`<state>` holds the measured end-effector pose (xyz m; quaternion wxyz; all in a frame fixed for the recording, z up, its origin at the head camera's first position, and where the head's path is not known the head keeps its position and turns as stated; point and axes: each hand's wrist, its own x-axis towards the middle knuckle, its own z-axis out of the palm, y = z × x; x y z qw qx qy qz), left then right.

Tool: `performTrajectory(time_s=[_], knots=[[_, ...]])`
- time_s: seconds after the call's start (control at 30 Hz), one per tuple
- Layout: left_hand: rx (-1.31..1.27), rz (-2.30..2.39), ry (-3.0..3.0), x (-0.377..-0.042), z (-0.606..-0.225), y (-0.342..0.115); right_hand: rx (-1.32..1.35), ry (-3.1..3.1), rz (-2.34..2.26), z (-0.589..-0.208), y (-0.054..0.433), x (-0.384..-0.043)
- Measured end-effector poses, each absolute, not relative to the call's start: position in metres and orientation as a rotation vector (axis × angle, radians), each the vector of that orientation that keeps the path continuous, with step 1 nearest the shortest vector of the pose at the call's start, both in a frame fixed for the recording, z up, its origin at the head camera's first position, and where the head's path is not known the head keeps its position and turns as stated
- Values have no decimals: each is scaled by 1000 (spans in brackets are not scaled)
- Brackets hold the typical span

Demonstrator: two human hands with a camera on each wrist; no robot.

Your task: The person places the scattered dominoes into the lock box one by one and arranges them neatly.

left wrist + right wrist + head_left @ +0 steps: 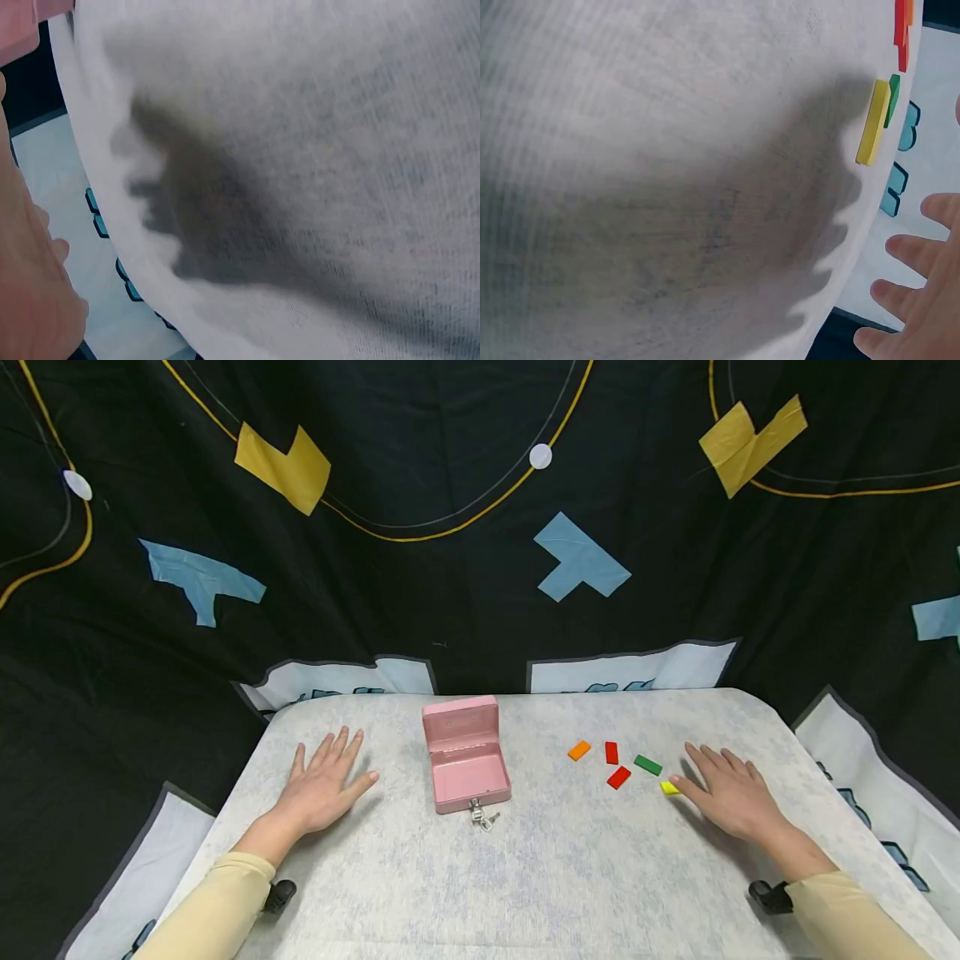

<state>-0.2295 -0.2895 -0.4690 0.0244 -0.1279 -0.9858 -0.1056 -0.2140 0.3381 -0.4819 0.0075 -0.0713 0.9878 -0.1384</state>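
Note:
Fingers spread, my left hand (pixel 321 787) hovers over the table's left side, its shadow falling on the cloth; it holds nothing. To its right a pink metal cash box (pixel 471 777) stands with its lid raised, its inside bare. A small padlock with keys (pixel 482 815) hangs at the box's front. My right hand (pixel 731 793), also spread and holding nothing, is above the right side. Its thumb partly covers a yellow block (pixel 669 788) in the head view; the right wrist view shows that block (pixel 873 122) whole. Beyond it lies a green block (pixel 648 765).
Two red blocks (pixel 612 752) and an orange block (pixel 579 750) lie flat between the box and the green block. A pale patterned cloth covers the table (pixel 540 877). Behind it hangs a black curtain (pixel 420 602) with tape pieces.

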Motion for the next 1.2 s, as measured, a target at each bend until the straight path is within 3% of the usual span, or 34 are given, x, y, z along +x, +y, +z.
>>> performTrajectory(time_s=[0.6,1.2], knots=[[-611,-864,-3057,-223,-462,-252,-26,3031,-540,-482,319,-202],[-652,-1144,-3075,-224,-468,-224,-16,3067,-530,-493,316,-201]])
